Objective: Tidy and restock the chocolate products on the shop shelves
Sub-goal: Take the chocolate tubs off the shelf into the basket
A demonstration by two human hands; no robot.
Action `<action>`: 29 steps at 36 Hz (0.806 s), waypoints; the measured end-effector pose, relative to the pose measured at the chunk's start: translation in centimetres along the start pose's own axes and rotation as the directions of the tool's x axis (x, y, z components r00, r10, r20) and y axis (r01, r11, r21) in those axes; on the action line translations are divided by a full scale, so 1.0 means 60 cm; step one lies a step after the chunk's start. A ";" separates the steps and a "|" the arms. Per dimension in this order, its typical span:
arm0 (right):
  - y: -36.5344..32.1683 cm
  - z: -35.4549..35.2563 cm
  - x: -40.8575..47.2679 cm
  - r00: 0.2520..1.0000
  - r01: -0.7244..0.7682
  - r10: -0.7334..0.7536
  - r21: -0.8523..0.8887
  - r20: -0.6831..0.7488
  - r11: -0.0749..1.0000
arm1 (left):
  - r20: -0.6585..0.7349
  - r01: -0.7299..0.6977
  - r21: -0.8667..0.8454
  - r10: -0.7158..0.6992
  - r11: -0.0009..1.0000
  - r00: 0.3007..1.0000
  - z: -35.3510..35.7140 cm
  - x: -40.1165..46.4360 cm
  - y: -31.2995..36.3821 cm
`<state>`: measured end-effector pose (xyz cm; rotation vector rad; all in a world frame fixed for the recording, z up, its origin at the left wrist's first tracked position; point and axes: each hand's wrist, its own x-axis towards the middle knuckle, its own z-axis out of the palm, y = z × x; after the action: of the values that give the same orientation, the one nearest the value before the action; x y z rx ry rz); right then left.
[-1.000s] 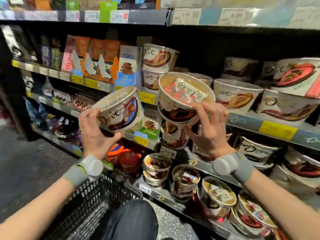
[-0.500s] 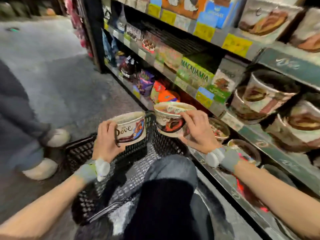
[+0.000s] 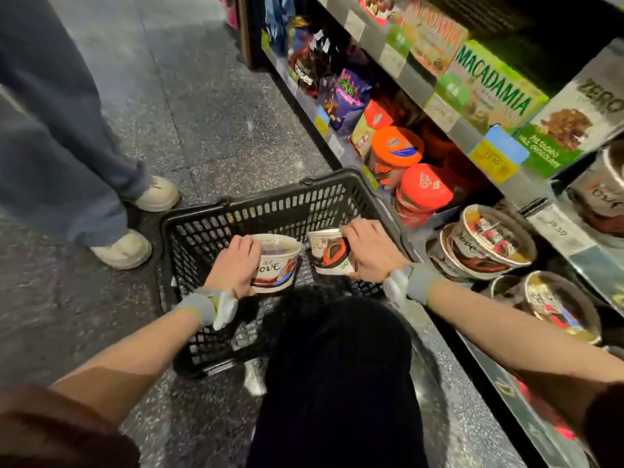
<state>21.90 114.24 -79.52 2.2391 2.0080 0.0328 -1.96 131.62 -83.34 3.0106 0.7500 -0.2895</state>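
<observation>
One Dove tub (image 3: pixel 277 265) is gripped by the left hand (image 3: pixel 234 266), another tub (image 3: pixel 328 251) by the right hand (image 3: pixel 369 251), over the basket (image 3: pixel 270 201); lowering them inside is probably called for next.

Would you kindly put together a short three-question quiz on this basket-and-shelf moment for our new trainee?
1. True or false: each hand grips its own Dove tub.
2. Which is correct? A: the tubs sit on the floor. B: the tubs are held over the black basket. C: the tubs are stacked.
3. What colour are the lids of the two round tubs on the shelf just beyond the basket?

Key
1. True: left hand grips the left Dove tub, right hand the right Dove tub.
2. B.
3. Orange and red.
</observation>
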 end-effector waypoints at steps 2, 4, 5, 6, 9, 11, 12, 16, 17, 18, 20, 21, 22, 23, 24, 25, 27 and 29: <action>-0.006 0.018 0.011 0.999 -0.011 0.012 -0.023 0.035 1.000 | 0.028 0.010 0.048 -0.012 0.999 1.000 0.017 0.004 0.003; -0.014 0.050 0.033 0.997 -0.013 0.017 -0.050 0.074 0.999 | 0.049 0.021 0.085 -0.025 0.996 0.998 0.042 0.015 0.000; -0.015 0.052 0.037 0.995 -0.011 0.017 -0.065 0.094 0.998 | 0.036 0.015 0.098 -0.019 0.995 0.999 0.042 0.019 0.000; -0.020 0.068 0.047 0.993 -0.007 0.014 -0.064 0.121 0.998 | 0.020 0.011 0.101 -0.013 0.995 1.000 0.052 0.023 -0.002; -0.034 0.094 0.066 0.987 -0.011 0.022 -0.072 0.159 0.997 | -0.113 0.000 0.154 0.017 0.988 0.993 0.088 0.037 -0.012; -0.037 0.095 0.075 0.985 -0.012 0.021 -0.055 0.171 0.998 | -0.122 0.036 0.168 -0.015 0.985 0.992 0.102 0.043 -0.018; -0.038 0.095 0.076 0.983 -0.013 0.023 -0.061 0.181 0.998 | -0.099 0.044 0.170 -0.028 0.984 0.995 0.108 0.043 -0.019; -0.038 0.104 0.105 0.976 0.018 0.012 -0.137 0.218 0.990 | 0.071 0.014 0.091 -0.021 0.996 0.997 0.119 0.043 -0.030; -0.036 0.109 0.115 0.975 0.039 -0.007 -0.144 0.222 0.989 | 0.090 0.010 0.084 -0.018 0.996 0.996 0.115 0.044 -0.032; -0.035 0.114 0.123 0.976 0.062 -0.029 -0.148 0.214 0.987 | 0.086 0.010 0.068 -0.016 0.998 0.996 0.115 0.047 -0.034; -0.034 0.120 0.132 0.974 0.097 -0.060 -0.159 0.220 0.983 | 0.081 0.039 0.039 -0.042 0.998 0.996 0.117 0.052 -0.033; -0.034 0.121 0.133 0.971 0.106 -0.068 -0.156 0.231 0.982 | 0.105 0.058 0.030 -0.061 0.998 0.993 0.123 0.055 -0.031; -0.032 0.125 0.137 0.968 0.115 -0.077 -0.149 0.239 0.982 | 0.116 0.058 0.029 -0.061 0.998 0.991 0.131 0.057 -0.030; -0.030 0.130 0.140 0.966 0.124 -0.087 -0.138 0.244 0.983 | 0.132 0.071 0.023 -0.074 0.997 0.989 0.141 0.060 -0.029; -0.026 0.133 0.143 0.962 0.133 -0.098 -0.124 0.256 0.983 | 0.138 0.072 -0.002 -0.071 0.997 0.988 0.151 0.063 -0.027; -0.025 0.137 0.145 0.956 0.132 -0.099 -0.106 0.276 0.986 | 0.152 0.072 -0.028 -0.067 0.997 0.986 0.164 0.067 -0.028; -0.026 0.145 0.151 0.943 0.119 -0.072 -0.127 0.325 0.985 | 0.081 0.035 0.015 -0.037 0.999 0.996 0.170 0.068 -0.035; -0.028 0.150 0.148 0.932 0.119 -0.056 -0.156 0.359 0.981 | -0.023 0.031 0.068 -0.030 0.997 0.999 0.183 0.071 -0.047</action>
<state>22.18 122.46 -89.30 1.8872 1.8302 -0.1825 -1.49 135.30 -94.85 3.0733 0.8048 -0.2898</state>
